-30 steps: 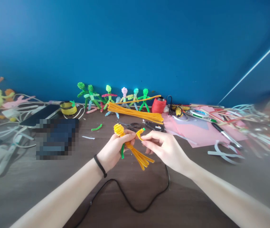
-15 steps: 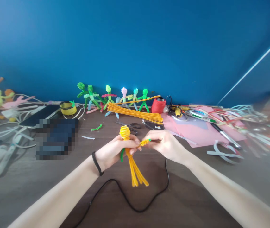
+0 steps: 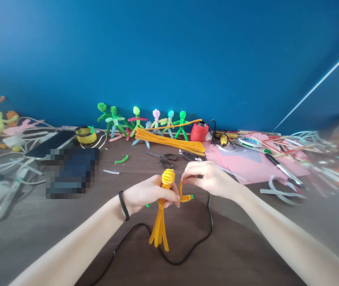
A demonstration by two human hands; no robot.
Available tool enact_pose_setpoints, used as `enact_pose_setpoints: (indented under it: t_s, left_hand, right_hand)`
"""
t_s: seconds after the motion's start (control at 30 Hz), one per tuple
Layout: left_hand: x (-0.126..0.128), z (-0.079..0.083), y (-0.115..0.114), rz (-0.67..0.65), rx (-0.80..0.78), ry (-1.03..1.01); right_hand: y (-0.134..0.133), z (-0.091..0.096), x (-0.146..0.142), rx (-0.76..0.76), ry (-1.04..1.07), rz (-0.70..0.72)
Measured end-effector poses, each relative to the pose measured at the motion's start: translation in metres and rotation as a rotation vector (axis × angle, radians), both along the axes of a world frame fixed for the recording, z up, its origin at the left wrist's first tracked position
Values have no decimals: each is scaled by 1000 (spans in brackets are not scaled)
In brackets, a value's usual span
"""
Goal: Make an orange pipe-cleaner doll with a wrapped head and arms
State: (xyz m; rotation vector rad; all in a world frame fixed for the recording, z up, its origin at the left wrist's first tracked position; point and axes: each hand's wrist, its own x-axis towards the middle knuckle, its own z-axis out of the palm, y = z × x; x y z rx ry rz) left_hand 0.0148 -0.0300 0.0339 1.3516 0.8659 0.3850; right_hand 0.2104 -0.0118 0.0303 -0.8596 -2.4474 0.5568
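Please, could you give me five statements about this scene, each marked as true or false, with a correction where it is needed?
1. The left hand holds a yellow figure. True.
2. The scissors lie on the table. True.
3. The right hand holds a pen. False: it pinches a yellow strand.
4. A black band circles the left wrist. True.
5. The red spool stands near the left end of the stem bundle. False: it stands near the right end.
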Motion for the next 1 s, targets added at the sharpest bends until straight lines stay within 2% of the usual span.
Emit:
enact_pose_setpoints:
  t_s: [0.2, 0.4, 0.6, 0.83, 1.0]
  left_hand:
    - [0, -3, 3, 33, 70, 70]
    - [2, -7, 6, 162, 101, 84]
    - [2, -10, 6, 266, 120, 73]
    - [4, -10, 6, 416, 129, 46]
    - [4, -10, 7, 453, 149, -21]
  right_hand:
    - [-6, 2, -2, 328, -20, -35]
    - [-15, 8, -5, 416, -28, -91]
    - [-20, 8, -9, 406, -3, -85]
    - [-21, 4, -12, 283, 41, -32]
    - [-19, 4, -10, 227, 56, -86]
